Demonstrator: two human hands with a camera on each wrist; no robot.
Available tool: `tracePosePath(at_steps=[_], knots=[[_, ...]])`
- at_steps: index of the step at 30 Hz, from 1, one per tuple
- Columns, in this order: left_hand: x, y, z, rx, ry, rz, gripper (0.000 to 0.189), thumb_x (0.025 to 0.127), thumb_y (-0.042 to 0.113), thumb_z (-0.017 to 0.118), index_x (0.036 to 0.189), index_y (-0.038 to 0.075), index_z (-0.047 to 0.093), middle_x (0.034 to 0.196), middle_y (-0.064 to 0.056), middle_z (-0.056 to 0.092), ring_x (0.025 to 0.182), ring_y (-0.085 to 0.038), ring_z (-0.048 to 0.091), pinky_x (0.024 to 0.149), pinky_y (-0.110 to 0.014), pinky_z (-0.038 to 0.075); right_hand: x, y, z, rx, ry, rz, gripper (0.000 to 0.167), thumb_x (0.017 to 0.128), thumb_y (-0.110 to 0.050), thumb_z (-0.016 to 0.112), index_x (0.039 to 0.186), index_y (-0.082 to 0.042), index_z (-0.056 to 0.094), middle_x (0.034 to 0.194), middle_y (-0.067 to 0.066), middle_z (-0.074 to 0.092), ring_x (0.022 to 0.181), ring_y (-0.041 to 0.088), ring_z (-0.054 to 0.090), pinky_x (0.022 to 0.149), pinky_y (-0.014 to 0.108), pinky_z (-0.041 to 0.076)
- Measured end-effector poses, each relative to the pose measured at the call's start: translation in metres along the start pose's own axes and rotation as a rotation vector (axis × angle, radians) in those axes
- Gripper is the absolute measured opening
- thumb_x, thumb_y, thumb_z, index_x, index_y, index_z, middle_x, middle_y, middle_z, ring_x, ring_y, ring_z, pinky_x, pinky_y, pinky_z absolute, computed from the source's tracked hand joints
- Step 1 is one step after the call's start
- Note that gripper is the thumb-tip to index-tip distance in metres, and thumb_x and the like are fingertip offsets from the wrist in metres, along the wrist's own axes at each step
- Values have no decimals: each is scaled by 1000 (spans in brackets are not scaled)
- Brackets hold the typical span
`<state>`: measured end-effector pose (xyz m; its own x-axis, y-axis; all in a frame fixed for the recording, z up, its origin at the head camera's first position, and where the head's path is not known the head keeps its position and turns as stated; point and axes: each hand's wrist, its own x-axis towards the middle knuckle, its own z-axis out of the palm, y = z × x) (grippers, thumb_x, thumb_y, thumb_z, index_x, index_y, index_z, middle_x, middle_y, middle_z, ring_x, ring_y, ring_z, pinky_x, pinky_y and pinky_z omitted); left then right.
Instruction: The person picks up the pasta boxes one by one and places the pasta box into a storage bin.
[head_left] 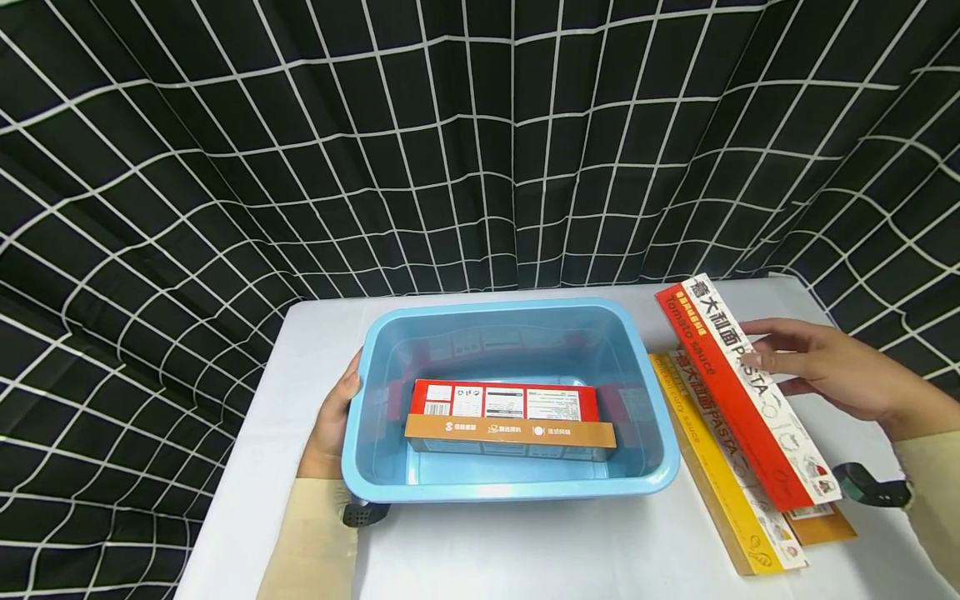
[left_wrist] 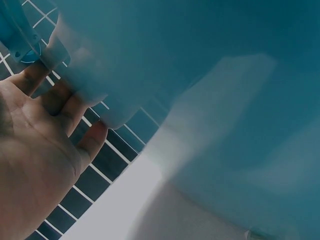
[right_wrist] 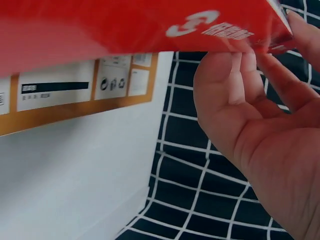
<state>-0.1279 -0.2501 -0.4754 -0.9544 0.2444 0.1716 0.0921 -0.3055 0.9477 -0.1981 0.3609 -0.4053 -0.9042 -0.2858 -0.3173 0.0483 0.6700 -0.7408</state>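
Observation:
My right hand [head_left: 840, 371] pinches a red and white tomato sauce pasta box [head_left: 750, 400], thumb on its printed face. In the right wrist view, fingers [right_wrist: 215, 75] meet the box's red side. Beneath the held box, a yellow chicken curry pasta box [head_left: 705, 458] and an orange-brown box [head_left: 823, 527] lie on the table. My left hand [head_left: 330, 425] touches the outer left wall of a light blue tub [head_left: 510, 492]; its fingertips rest against the plastic in the left wrist view. Inside the tub are a red box [head_left: 506, 402] and an orange-brown box [head_left: 510, 433].
The white table [head_left: 487, 550] carries the tub in the middle and the boxes on the right. Black cloth with a white grid [head_left: 465, 167] hangs behind the table and along both sides. Each wrist wears a dark strapped device [head_left: 365, 514].

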Motion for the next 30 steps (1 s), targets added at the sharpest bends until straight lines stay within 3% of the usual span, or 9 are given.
tracePosePath(at_steps=[5, 19, 30], knots=[[0, 0, 0, -9, -8, 2, 69, 108, 38, 37, 174, 20, 28, 174, -15, 31, 161, -36, 23, 126, -54, 22, 0, -8, 1, -21, 14, -14, 68, 109, -26, 71, 163, 2, 40, 139, 27, 59, 110, 28, 65, 79, 39, 63], [-2, -1, -2, -30, 7, 3, 70, 108, 38, 40, 174, 18, 27, 175, -11, 31, 162, -31, 24, 127, -46, 24, -1, -31, 3, -62, 30, -50, 65, 107, -25, 73, 160, 3, 46, 135, 23, 61, 109, 32, 66, 78, 38, 63], [-1, -1, -1, -10, 14, -2, 71, 108, 39, 39, 174, 19, 26, 176, -9, 30, 161, -29, 23, 128, -55, 15, -1, -50, -2, -97, 39, -91, 61, 107, -24, 74, 158, 0, 50, 133, 22, 64, 101, 25, 70, 78, 35, 63]])
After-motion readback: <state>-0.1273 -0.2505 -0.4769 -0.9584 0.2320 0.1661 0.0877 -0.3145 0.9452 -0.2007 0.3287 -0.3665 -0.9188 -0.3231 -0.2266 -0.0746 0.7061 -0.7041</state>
